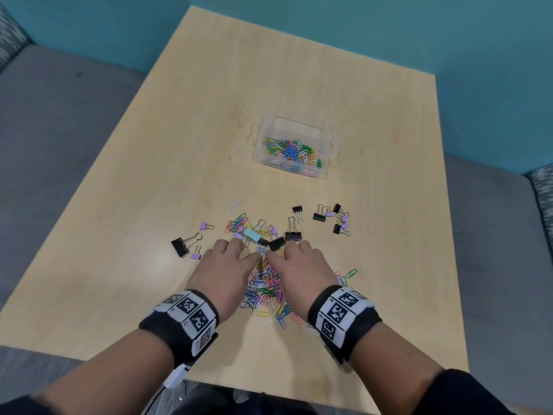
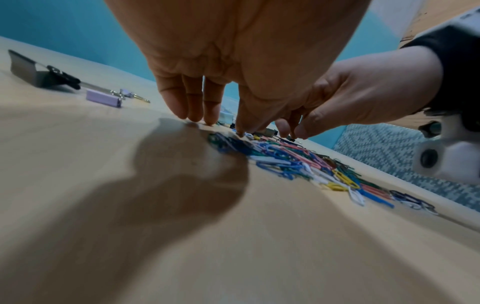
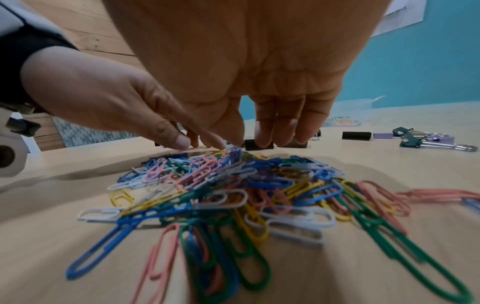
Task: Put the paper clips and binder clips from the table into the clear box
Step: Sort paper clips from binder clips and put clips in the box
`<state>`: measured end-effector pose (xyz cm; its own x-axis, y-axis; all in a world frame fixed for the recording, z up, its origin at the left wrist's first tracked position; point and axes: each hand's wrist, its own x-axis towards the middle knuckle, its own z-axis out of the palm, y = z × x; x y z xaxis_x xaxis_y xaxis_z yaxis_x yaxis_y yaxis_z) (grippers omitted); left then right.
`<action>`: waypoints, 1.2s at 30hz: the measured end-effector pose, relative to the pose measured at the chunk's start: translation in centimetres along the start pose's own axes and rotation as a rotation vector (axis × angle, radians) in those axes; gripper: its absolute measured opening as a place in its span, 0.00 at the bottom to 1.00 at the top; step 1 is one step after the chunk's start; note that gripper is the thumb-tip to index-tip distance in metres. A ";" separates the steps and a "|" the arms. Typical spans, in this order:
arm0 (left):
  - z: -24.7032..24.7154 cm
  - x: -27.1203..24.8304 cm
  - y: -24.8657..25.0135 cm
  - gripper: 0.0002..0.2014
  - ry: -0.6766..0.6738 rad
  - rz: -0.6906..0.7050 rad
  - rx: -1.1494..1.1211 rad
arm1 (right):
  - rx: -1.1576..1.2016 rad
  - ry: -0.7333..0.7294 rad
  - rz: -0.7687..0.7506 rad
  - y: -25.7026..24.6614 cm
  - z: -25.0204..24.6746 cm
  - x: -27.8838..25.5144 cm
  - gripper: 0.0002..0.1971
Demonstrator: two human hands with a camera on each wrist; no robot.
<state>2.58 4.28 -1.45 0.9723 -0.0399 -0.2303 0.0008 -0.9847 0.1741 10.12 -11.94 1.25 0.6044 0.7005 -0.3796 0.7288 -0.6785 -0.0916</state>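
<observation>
A heap of coloured paper clips (image 1: 266, 290) (image 2: 285, 158) (image 3: 233, 195) lies near the table's front edge. My left hand (image 1: 235, 250) (image 2: 192, 102) and right hand (image 1: 288, 254) (image 3: 275, 115) arch over it side by side. Their fingers point down, and the fingertips touch the table at the heap's far side, with the thumbs close together. Neither hand grips anything. Just beyond the fingertips lie a teal binder clip (image 1: 251, 235) and a black binder clip (image 1: 276, 243) (image 3: 258, 145). The clear box (image 1: 299, 119) stands farther back, with paper clips inside.
More binder clips lie scattered: a large black one (image 1: 181, 247) (image 2: 33, 72) with small purple ones (image 2: 103, 99) at the left, and a black and purple cluster (image 1: 338, 218) (image 3: 426, 139) at the right. The wooden table (image 1: 299, 70) is ringed by grey seating and a teal wall.
</observation>
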 end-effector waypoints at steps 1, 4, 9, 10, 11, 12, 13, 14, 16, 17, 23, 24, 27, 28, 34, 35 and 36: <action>0.1 0.1 -0.1 0.28 0.004 -0.004 0.001 | -0.010 -0.014 -0.002 -0.1 -0.2 0.1 0.34; 0.0 0.2 -0.4 0.28 0.010 -0.015 0.004 | -0.021 -0.018 0.012 -0.3 -0.5 0.3 0.33; 0.1 -0.1 -1.4 0.29 0.050 -0.024 -0.035 | -0.012 -0.031 -0.043 -0.4 0.1 -1.0 0.20; 0.2 -0.2 -1.6 0.29 0.065 -0.038 -0.049 | -0.011 -0.033 -0.053 -0.4 0.4 -1.3 0.17; 0.2 -0.2 -1.7 0.29 0.077 -0.056 -0.056 | -0.005 -0.028 -0.052 -0.4 0.6 -1.6 0.15; 0.2 -0.1 -1.7 0.29 0.083 -0.072 -0.056 | 0.006 -0.022 -0.040 -0.4 0.8 -1.7 0.14; 0.2 0.0 -1.8 0.28 0.080 -0.084 -0.051 | 0.015 -0.013 -0.019 -0.4 0.8 -1.7 0.15; 0.1 0.1 -1.8 0.28 0.073 -0.090 -0.043 | 0.023 -0.008 0.007 -0.4 0.8 -1.7 0.17; -0.1 0.2 -1.9 0.25 0.058 -0.087 -0.019 | 0.031 -0.002 0.043 -0.4 0.4 -1.4 0.22; -0.2 0.1 -2.0 0.22 0.055 -0.083 -0.002 | 0.031 -0.006 0.045 -0.5 0.2 -1.2 0.26; -0.2 -2.2 -1.6 0.17 0.020 -0.041 0.009 | 0.040 -0.023 0.082 -0.2 -0.1 -0.4 0.32; 0.0 -2.6 -1.2 0.20 0.011 -0.002 -0.006 | 0.050 -0.027 0.094 -0.2 -0.1 -0.4 0.30; 0.4 -3.0 -0.3 0.29 0.006 0.091 -0.039 | 0.049 -0.023 0.096 -0.1 0.1 -0.4 0.22; 0.2 -2.8 -0.1 0.30 0.020 0.083 -0.041 | 0.049 -0.006 0.101 0.0 0.1 -0.3 0.22; -0.9 -0.3 0.1 0.31 0.001 -0.008 -0.044 | 0.029 -0.010 0.125 0.5 -0.2 -0.1 0.31; -1.0 -0.1 0.1 0.30 -0.016 -0.022 -0.036 | 0.023 -0.007 0.128 0.6 -0.2 -0.3 0.29; -0.9 0.0 0.1 0.30 -0.025 -0.036 -0.024 | 0.029 -0.002 0.129 0.8 -0.2 -0.5 0.28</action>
<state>2.84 4.36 -0.55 0.9654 -0.0092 -0.2607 0.0416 -0.9812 0.1884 10.45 -12.79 1.51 0.6917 0.6068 -0.3917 0.6357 -0.7689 -0.0685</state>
